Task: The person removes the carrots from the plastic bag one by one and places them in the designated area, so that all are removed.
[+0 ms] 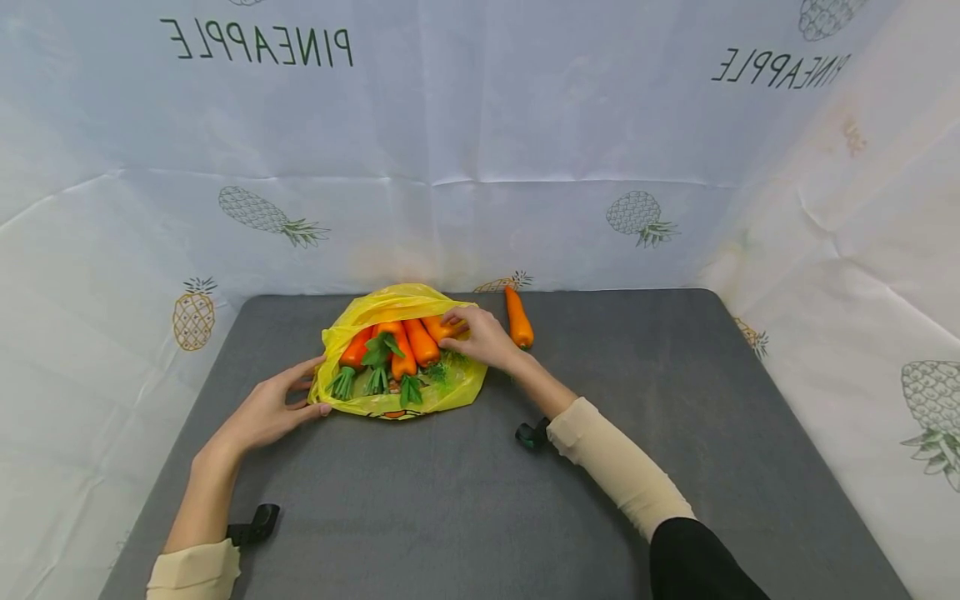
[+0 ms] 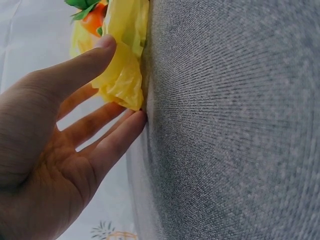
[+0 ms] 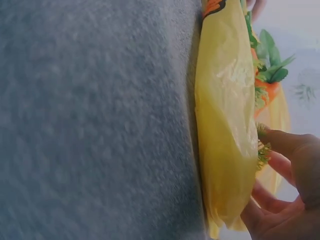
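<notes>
A yellow plastic bag (image 1: 450, 400) lies on its side with its mouth toward me. Several orange carrots (image 1: 422, 343) with green tops are inside it. My left hand (image 1: 262, 410) is at the bag's left edge; in the left wrist view its thumb overlaps the bag and its outstretched fingers (image 2: 117, 142) reach the bag's lower edge. At the right of the mouth, my right hand (image 1: 483, 337) reaches in over the rightmost carrot (image 1: 437, 327), thumb and fingers apart. The right wrist view has its thumb beside a green frond (image 3: 263, 156), and the other fingers spread along the bag.
One more carrot (image 1: 519, 319) lies outside the bag, on the grey table (image 1: 465, 508) near its back edge, just behind my right hand. A white curtain (image 1: 525, 142) printed with pineapples hangs behind and beside the table. A black wrist mount (image 1: 532, 433) sits under my right forearm.
</notes>
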Tool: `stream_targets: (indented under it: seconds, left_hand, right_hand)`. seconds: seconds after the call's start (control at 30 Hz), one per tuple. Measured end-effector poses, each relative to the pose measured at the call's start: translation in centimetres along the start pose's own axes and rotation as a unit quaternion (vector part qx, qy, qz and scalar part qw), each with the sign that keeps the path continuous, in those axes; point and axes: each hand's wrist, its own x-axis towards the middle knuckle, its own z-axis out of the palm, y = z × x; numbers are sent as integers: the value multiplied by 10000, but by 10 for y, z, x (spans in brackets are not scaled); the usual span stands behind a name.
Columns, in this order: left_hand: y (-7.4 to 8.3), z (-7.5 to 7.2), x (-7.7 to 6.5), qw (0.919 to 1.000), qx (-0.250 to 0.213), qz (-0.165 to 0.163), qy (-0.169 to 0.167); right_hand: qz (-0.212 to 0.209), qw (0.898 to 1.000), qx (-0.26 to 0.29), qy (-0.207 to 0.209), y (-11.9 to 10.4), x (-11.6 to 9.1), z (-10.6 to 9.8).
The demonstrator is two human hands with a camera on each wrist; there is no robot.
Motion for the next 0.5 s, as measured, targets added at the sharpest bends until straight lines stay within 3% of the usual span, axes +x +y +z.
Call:
stream_targets:
  seconds: [0.5]
  left_hand:
    - [-2,0,-1,10000,15,46,28]
  right_hand:
    - [235,9991,-165,-325,-4,-1,5]
